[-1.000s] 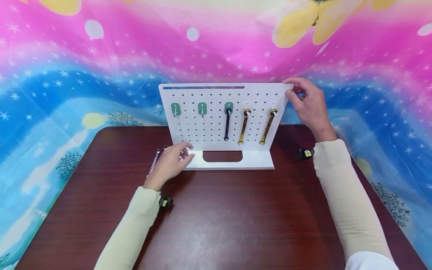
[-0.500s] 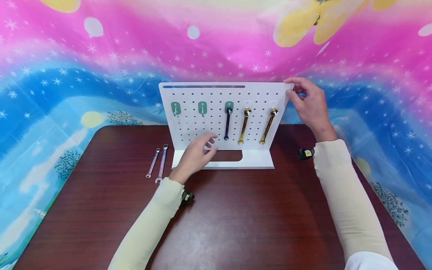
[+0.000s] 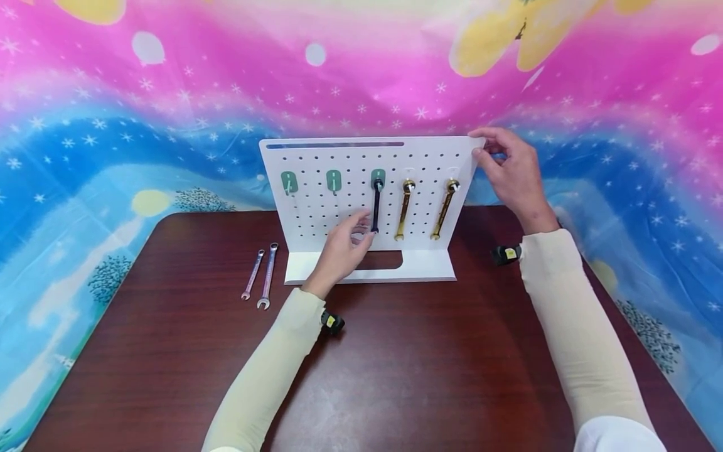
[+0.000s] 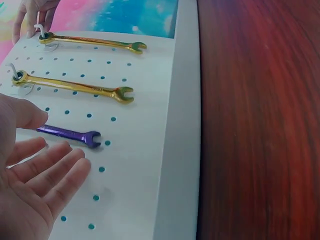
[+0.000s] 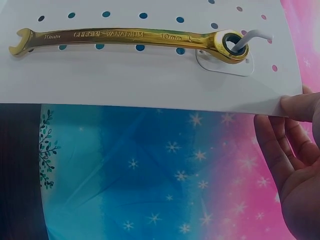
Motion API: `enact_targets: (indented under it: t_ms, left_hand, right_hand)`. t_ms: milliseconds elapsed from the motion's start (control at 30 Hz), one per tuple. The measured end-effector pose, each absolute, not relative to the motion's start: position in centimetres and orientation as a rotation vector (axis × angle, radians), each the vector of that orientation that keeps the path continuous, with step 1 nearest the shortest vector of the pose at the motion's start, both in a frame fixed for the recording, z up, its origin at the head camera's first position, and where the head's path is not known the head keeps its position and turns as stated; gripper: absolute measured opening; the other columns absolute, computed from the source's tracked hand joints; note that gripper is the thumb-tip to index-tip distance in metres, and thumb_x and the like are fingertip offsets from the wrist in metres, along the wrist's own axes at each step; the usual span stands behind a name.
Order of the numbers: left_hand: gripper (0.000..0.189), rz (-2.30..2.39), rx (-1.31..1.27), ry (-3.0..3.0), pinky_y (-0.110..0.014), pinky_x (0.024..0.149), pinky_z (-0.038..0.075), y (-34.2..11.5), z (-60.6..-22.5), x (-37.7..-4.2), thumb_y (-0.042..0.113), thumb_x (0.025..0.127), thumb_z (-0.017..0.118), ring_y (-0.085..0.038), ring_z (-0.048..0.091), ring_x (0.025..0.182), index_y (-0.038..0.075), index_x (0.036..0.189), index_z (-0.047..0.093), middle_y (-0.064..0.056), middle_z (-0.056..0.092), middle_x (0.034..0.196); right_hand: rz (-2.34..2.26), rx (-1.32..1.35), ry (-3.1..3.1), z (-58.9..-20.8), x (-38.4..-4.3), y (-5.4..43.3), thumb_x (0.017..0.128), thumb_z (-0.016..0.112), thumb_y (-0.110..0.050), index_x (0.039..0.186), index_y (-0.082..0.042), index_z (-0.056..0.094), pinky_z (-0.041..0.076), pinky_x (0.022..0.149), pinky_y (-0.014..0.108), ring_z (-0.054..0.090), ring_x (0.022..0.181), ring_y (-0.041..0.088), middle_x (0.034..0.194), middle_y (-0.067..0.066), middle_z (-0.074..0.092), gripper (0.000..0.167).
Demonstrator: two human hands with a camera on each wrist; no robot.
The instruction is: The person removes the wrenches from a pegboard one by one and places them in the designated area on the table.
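A white pegboard stand (image 3: pixel 316 213) stands upright at the back of the table. From its hooks hang a purple combination wrench (image 3: pixel 376 210) and two gold ones, the inner gold wrench (image 3: pixel 403 216) and the outer gold wrench (image 3: pixel 444 213). My left hand (image 3: pixel 341 248) is at the purple wrench's lower end. In the left wrist view its thumb and relaxed fingers (image 4: pixel 60 175) lie either side of the purple shaft, spread apart. My right hand (image 3: pixel 516 172) pinches the board's upper right corner between thumb and fingers, beside the gold wrench marked 10mm (image 5: pixel 120 37).
On the table (image 3: pixel 395 376), left of the stand, lie a shorter silver wrench (image 3: pixel 254 276) and a longer silver wrench (image 3: pixel 268 276). Two green-backed hooks, the left hook (image 3: pixel 289 182) and the second hook (image 3: pixel 334 181), carry nothing. A patterned cloth (image 3: pixel 214 144) hangs behind.
My left hand has moved right across the front of the board to the purple wrench, uncovering the silver wrenches on the table. My right hand keeps its hold on the corner.
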State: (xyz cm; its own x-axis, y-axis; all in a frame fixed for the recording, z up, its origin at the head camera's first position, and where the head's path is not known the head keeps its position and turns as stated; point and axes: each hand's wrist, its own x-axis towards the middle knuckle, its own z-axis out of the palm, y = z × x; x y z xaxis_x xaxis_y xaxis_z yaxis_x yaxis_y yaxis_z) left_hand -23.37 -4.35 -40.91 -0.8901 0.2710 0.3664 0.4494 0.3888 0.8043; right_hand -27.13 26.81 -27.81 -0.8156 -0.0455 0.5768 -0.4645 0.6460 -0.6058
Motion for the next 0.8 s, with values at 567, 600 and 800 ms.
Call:
enact_targets:
  t_ms: [567,600,800]
  left_hand:
    - [0.036,-1.655,-0.664,-2.462,-0.034,0.088,0.055,-2.7,-40.2,-24.4,0.009,0.101,0.064,-0.022,0.065,0.109,0.002,0.135,0.059,-0.01,0.066,0.121]
    - [0.034,-1.674,-0.653,-2.46,-0.034,0.09,0.055,-2.7,-40.2,-24.4,0.009,0.101,0.064,-0.021,0.065,0.11,0.003,0.134,0.059,-0.009,0.066,0.121]
    - [0.029,-1.847,-0.625,-2.397,-0.029,0.098,0.052,-2.6,-40.6,-24.4,0.006,0.1,0.065,-0.024,0.065,0.111,0.0,0.128,0.056,-0.013,0.064,0.12]
  right_hand:
    - [1.066,0.369,-2.352,-27.8,-27.2,26.7,0.102,0.066,-0.018,0.135,-0.02,0.069,0.054,0.087,0.023,0.06,0.097,0.01,0.111,0.007,0.066,0.033]
    - [1.067,0.367,-2.354,-27.8,-27.2,26.7,0.102,0.066,-0.018,0.135,-0.02,0.069,0.054,0.087,0.023,0.06,0.097,0.011,0.112,0.007,0.066,0.033]
    - [1.068,0.37,-2.358,-27.8,-27.2,26.7,0.102,0.066,-0.018,0.135,-0.021,0.069,0.054,0.087,0.023,0.06,0.097,0.011,0.11,0.007,0.065,0.033]
